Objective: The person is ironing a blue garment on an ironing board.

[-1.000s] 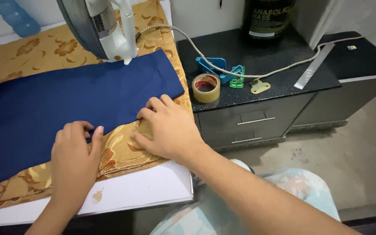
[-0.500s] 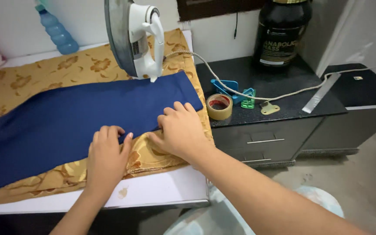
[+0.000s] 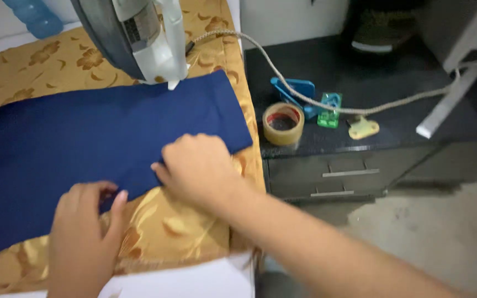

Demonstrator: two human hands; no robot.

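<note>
Both forearms are bare to the frame's edge, the left hand (image 3: 81, 243) and right hand (image 3: 200, 168) without rings or gloves
</note>
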